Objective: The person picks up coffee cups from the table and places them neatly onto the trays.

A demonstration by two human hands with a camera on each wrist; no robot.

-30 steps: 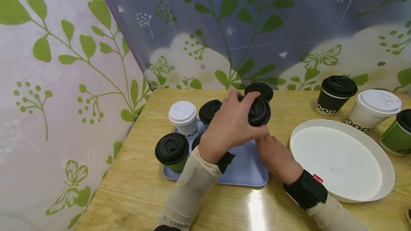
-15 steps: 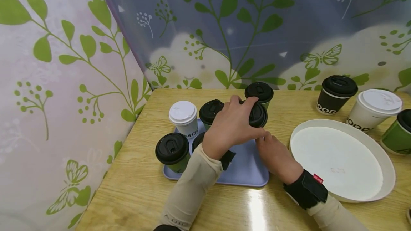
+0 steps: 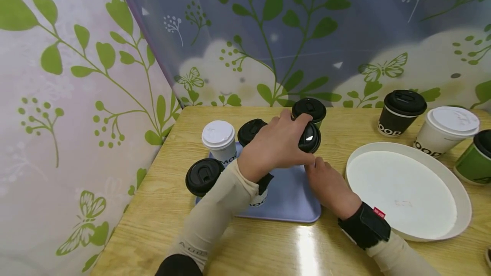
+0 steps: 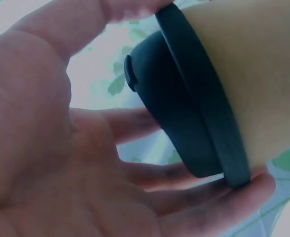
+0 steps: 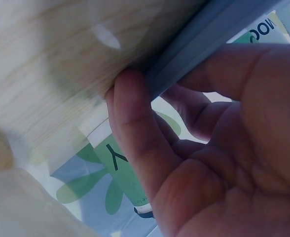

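My left hand (image 3: 274, 146) grips a paper cup by its black lid (image 3: 310, 137), over the tray's far right corner. In the left wrist view, thumb and fingers span the lid's rim (image 4: 197, 96), and the cup's body (image 4: 258, 79) looks tan. At the right edge of the lilac tray (image 3: 293, 197), my right hand (image 3: 330, 186) pinches the rim; the right wrist view shows its fingers on that edge (image 5: 199, 49). On the tray stand a white-lidded cup (image 3: 218, 139), black-lidded cups (image 3: 251, 131) and a white cup (image 3: 258, 199) partly hidden by my left sleeve.
Just behind the held cup is a green cup with a black lid (image 3: 310, 109). A round white tray (image 3: 406, 191) lies to the right. Beyond it stand a black cup (image 3: 400, 114), a white cup (image 3: 446, 131) and a green cup (image 3: 475, 161). A patterned curtain (image 3: 230, 33) borders the table.
My left hand and the held cup have come down slightly, showing more of the green cup behind. My left forearm has swung left, uncovering part of the white cup. The right hand stays put.
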